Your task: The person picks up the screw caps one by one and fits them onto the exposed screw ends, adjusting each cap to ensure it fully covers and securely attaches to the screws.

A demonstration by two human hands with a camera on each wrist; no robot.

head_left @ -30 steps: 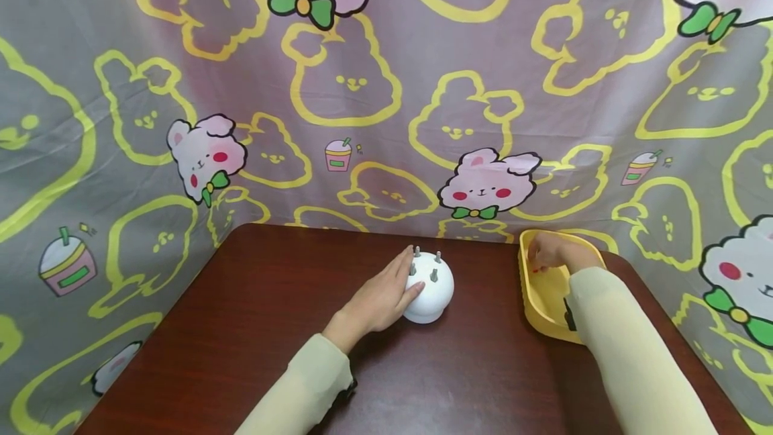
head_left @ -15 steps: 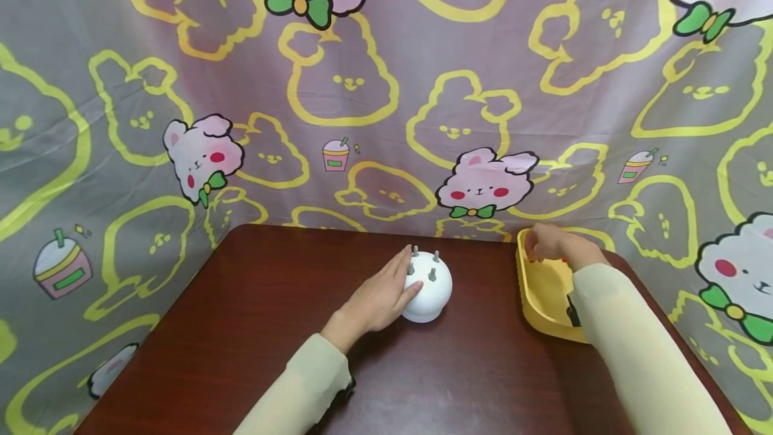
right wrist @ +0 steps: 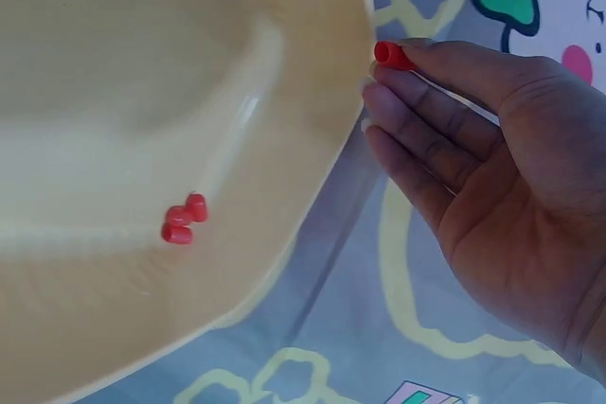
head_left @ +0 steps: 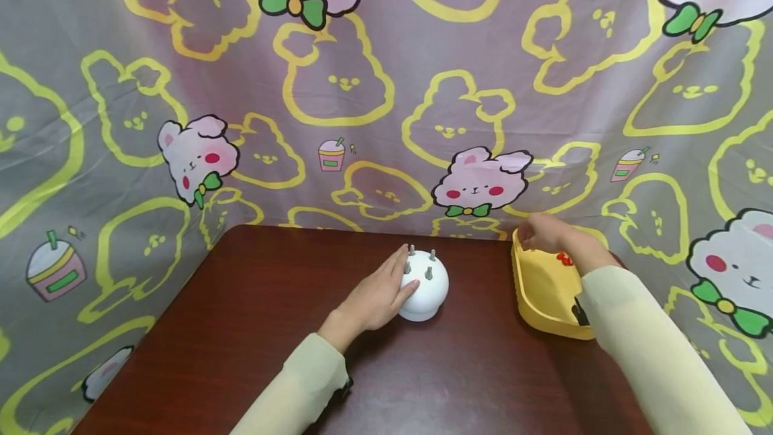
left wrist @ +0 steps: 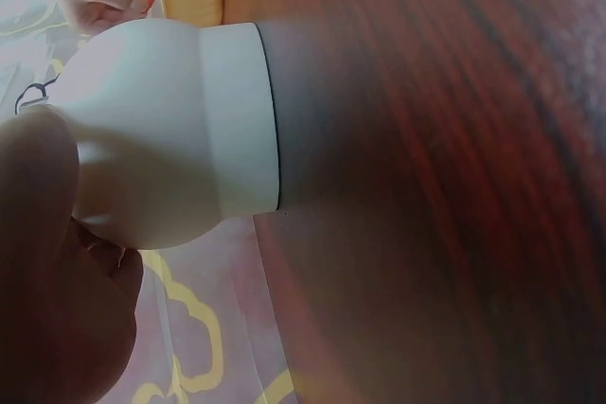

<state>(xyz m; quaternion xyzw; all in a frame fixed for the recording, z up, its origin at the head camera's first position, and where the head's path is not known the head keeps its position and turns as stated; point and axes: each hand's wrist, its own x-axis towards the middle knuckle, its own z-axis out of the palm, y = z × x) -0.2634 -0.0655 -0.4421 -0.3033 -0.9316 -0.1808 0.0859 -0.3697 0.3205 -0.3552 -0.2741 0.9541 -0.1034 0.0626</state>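
Note:
A white round-topped object (head_left: 431,297) with several grey metal posts (head_left: 429,272) on top stands on the dark wooden table. My left hand (head_left: 370,297) holds its left side, thumb at the front and fingers behind. Over the far rim of a yellow tray (head_left: 524,297) is my right hand (head_left: 552,235). In the right wrist view, its thumb and index finger pinch a small hollow red cap (right wrist: 392,55), hidden in the head view. Several more red caps (right wrist: 178,217) lie together in the tray, near its wall.
The brown table (head_left: 272,354) runs back to a patterned curtain (head_left: 362,119) hung behind and at both sides. The tray sits near the table's right edge.
My right hand has risen from inside the tray to its far rim, uncovering the red caps in it. The left hand still holds the white object.

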